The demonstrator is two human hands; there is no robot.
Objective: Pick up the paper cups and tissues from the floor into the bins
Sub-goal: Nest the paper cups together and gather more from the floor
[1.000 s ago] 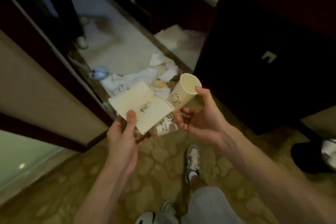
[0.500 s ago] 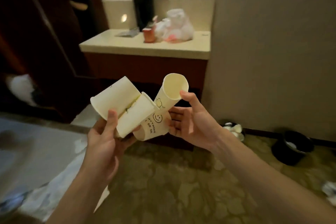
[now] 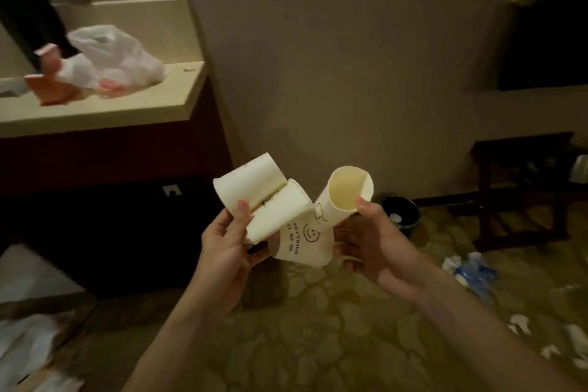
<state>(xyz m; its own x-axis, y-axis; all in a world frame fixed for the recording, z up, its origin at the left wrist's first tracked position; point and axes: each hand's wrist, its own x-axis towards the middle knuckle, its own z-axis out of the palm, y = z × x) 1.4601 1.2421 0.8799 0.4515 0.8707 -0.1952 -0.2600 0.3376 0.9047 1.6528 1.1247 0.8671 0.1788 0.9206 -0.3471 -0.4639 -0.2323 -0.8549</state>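
My left hand pinches two flattened cream paper cups with the thumb on top. My right hand holds an upright paper cup by its rim, thumb at the lip, and a second cup with a smiley print lies against its fingers. Both hands are raised at chest height in mid frame. A small black bin stands on the floor by the wall, just right of my right hand. Crumpled tissues lie on the carpet at the right.
A beige counter with a plastic bag on a dark cabinet stands at left. A dark wooden rack stands at right. More white scraps dot the patterned carpet at lower right. White sheets lie at lower left.
The view has swung right from the doorway litter pile to the wall. The black bin and the tissues on the carpet have come nearer. Both hands keep hold of the same cups.
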